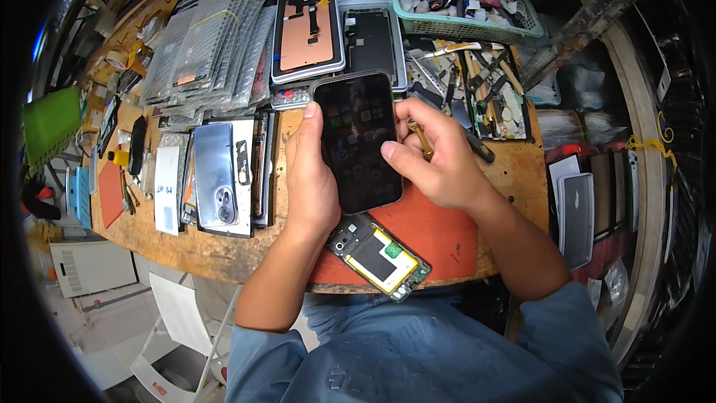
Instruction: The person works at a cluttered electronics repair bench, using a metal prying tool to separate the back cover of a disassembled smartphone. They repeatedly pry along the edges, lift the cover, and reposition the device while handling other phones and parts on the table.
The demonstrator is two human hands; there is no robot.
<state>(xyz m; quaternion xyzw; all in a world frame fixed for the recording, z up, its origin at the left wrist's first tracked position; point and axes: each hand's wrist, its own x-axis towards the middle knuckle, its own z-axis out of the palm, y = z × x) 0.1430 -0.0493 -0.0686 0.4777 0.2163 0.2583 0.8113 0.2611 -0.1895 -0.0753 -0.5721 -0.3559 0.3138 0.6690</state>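
Observation:
My left hand [312, 186] is closed around the left edge of a black smartphone [362, 142], holding it up over the bench. Faint rows of app icons show on its dim screen. At the phone's right edge, my right hand [436, 153] has its thumb on or just over the screen. Its curled fingers hold a small brass-coloured tool [420, 136], whose kind I cannot make out. Below lies an opened phone [379, 257], its yellow-edged battery and green circuit board bare, partly on a red mat [440, 242].
Wooden bench [291, 250]. To the left stand bubble-wrapped panels [201, 52] and a blue-grey phone [215, 172]. Behind are a copper-coloured phone part [307, 37] and a green basket [466, 22] of small items. Pliers and other hand tools [488, 82] lie at the right.

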